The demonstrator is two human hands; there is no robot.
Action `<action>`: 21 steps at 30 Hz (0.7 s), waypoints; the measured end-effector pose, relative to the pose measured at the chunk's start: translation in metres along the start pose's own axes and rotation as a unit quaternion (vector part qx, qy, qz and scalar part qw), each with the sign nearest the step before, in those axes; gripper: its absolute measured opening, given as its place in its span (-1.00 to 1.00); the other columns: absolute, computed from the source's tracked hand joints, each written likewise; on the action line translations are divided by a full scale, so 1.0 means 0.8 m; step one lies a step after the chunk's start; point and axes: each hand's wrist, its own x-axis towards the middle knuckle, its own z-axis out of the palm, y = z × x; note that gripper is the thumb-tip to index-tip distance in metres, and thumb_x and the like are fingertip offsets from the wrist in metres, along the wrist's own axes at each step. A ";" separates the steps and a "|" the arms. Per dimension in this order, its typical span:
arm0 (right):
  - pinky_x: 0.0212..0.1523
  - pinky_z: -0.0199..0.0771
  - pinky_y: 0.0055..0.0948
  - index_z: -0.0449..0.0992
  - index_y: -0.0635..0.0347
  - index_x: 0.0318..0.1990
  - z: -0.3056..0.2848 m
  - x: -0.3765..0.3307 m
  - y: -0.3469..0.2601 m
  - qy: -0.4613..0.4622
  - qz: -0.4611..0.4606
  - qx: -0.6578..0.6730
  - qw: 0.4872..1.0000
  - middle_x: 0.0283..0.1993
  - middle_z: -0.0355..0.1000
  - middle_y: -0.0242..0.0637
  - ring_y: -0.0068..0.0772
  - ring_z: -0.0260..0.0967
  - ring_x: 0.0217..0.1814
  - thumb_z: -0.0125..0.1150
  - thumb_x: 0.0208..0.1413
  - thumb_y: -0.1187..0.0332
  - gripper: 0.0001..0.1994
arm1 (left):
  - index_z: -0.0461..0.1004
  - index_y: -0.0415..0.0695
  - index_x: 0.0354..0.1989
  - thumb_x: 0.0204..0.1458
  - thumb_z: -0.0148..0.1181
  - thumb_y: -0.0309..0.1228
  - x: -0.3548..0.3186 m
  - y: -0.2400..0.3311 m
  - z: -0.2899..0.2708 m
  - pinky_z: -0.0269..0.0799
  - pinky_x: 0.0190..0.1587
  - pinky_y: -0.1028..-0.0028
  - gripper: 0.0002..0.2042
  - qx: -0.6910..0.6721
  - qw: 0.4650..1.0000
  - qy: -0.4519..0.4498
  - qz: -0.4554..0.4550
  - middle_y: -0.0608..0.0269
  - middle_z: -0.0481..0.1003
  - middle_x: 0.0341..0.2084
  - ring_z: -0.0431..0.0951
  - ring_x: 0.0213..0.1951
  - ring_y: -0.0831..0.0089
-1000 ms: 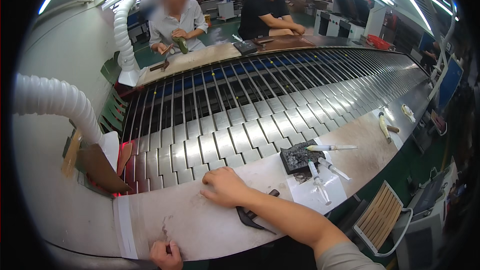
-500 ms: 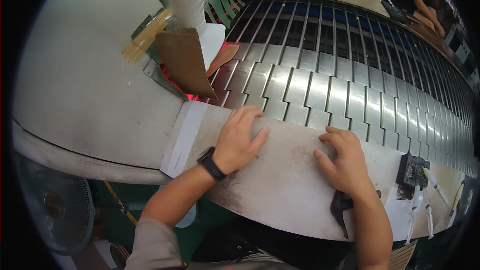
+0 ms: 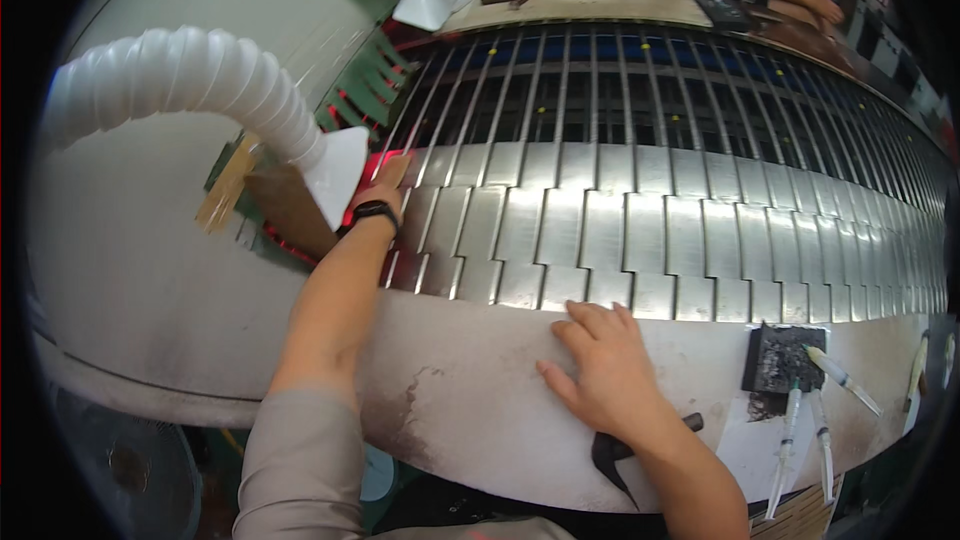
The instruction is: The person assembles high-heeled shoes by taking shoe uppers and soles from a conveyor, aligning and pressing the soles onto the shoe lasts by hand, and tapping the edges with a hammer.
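Slatted metal conveyor [image 3: 585, 225], running off to the right beyond a pale ledge [image 3: 480, 380]; red glow at its left end. One flat tan piece [image 3: 396, 170], at that end, just right of a white flared nozzle [image 3: 340, 172]. Long axis points away from me, leaning slightly right; its near end meets my left hand [image 3: 379, 198], the nearer of the two, so it lies straight ahead of those fingers. Left fingers: largely hidden and blurred; whether they grip the piece or merely touch it, I can't make out. My right hand [image 3: 605, 365]: well apart, rightward and closer to me, at the ledge's far edge; fingers loosely spread, nothing held. Beneath that forearm: black-headed hammer [image 3: 611, 458]. Further right: dark block [image 3: 785, 358], three syringes [image 3: 785, 450].
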 end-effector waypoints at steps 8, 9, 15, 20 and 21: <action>0.51 0.22 0.15 0.57 0.30 0.13 0.027 0.003 -0.012 0.028 -0.045 0.048 0.997 0.32 0.46 0.12 0.15 0.33 0.45 0.33 0.32 0.09 -0.56 | 0.74 -0.16 -0.15 0.30 0.10 -0.48 -0.018 -0.077 0.019 0.73 -0.05 0.16 -0.76 0.159 0.964 0.197 0.077 0.00 0.75 -0.24 0.80 -0.13 0.04; 0.49 0.27 0.11 0.57 0.31 0.12 0.025 0.000 -0.009 0.046 -0.041 0.087 0.994 0.30 0.48 0.12 0.17 0.34 0.44 0.33 0.32 0.11 -0.56 | 0.71 -0.18 -0.25 0.27 0.12 -0.50 -0.031 -0.052 0.013 0.72 -0.11 0.12 -0.80 0.130 0.950 0.258 0.123 -0.01 0.74 -0.29 0.79 -0.17 0.01; 0.24 0.56 -0.08 0.54 0.39 0.18 0.018 0.010 -0.007 0.145 0.044 0.263 0.953 0.22 0.55 0.14 0.15 0.57 0.19 0.35 0.34 0.12 -0.52 | 0.69 -0.27 -0.08 0.22 0.26 -0.48 -0.199 0.060 -0.080 0.61 -0.12 -0.02 -0.81 -0.197 0.895 0.266 0.298 -0.23 0.67 -0.31 0.71 -0.21 -0.20; 0.13 0.65 -0.25 0.52 0.37 0.23 0.023 0.023 0.006 0.124 0.095 0.515 0.843 0.16 0.61 -0.04 -0.23 0.63 0.14 0.25 0.47 0.13 -0.55 | 0.63 -0.37 0.07 0.28 0.17 -0.57 -0.354 0.122 -0.107 0.63 -0.03 0.32 -0.75 -0.462 0.775 0.011 0.430 -0.07 0.73 -0.19 0.76 -0.14 0.27; 0.10 0.67 -0.31 0.52 0.37 0.24 0.024 0.025 0.015 0.068 0.061 0.598 0.796 0.14 0.62 -0.11 -0.36 0.63 0.13 0.20 0.51 0.14 -0.57 | 0.63 -0.37 0.07 0.29 0.18 -0.56 -0.371 0.134 -0.109 0.63 -0.02 0.32 -0.75 -0.475 0.764 0.023 0.437 -0.03 0.73 -0.20 0.75 -0.14 0.30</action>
